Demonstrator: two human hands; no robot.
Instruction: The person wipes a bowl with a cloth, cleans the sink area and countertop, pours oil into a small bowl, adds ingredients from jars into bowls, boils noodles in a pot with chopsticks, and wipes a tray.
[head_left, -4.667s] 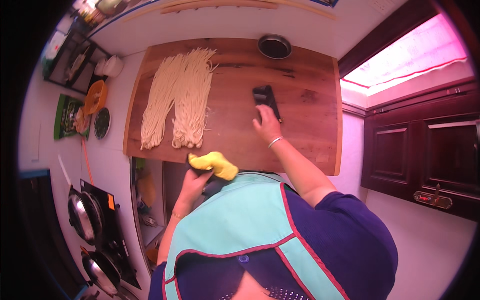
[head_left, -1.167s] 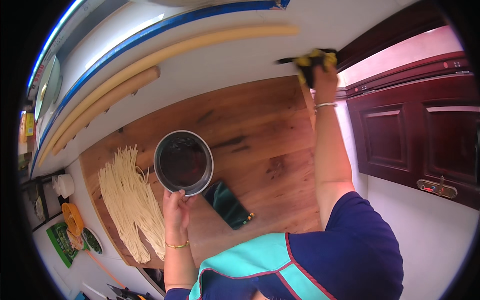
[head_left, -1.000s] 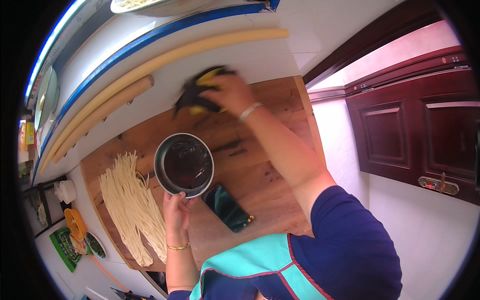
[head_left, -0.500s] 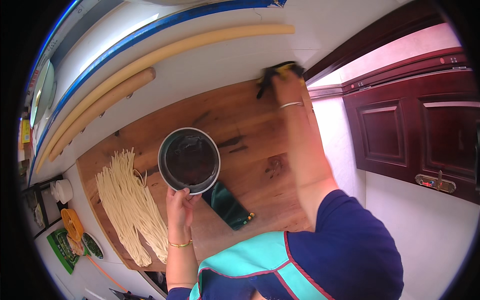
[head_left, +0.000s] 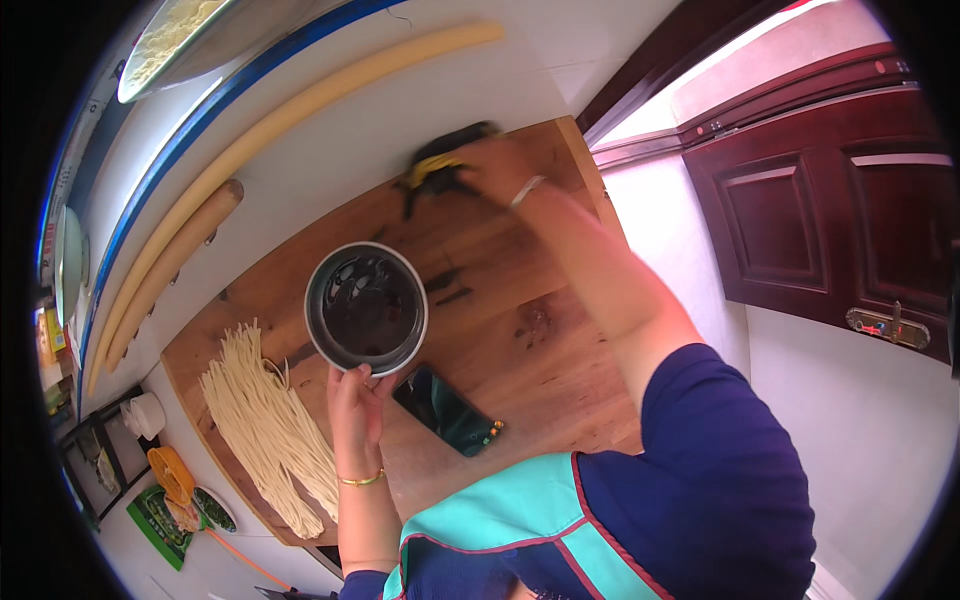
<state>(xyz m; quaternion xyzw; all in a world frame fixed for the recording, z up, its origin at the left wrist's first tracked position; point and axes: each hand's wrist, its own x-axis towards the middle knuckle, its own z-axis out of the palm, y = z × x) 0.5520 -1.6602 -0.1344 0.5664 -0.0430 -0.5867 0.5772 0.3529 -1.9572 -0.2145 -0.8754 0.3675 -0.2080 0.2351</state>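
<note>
My left hand (head_left: 360, 405) grips the near rim of a round metal bowl (head_left: 338, 350) with dark liquid in it, held over the wooden board (head_left: 545, 375). At the board's far edge, my right hand (head_left: 497, 165) is closed on a black and yellow cloth (head_left: 438, 168). Motion smears both the cloth and the fingers. A dark green phone (head_left: 447, 412) with a beaded charm lies just right of my left hand. Left of that forearm spreads a bundle of long pale noodles (head_left: 262, 415).
Two wooden rolling pins, one long (head_left: 300, 105) and one shorter (head_left: 190, 245), hang along the far wall. A dish of pale flour (head_left: 170, 45) sits above them. On the right stands a dark red door (head_left: 790, 225). An orange basket (head_left: 170, 475) is at lower left.
My right hand has swept leftward along the board's far edge with the cloth. My left hand still holds the bowl. The whole view has shifted slightly.
</note>
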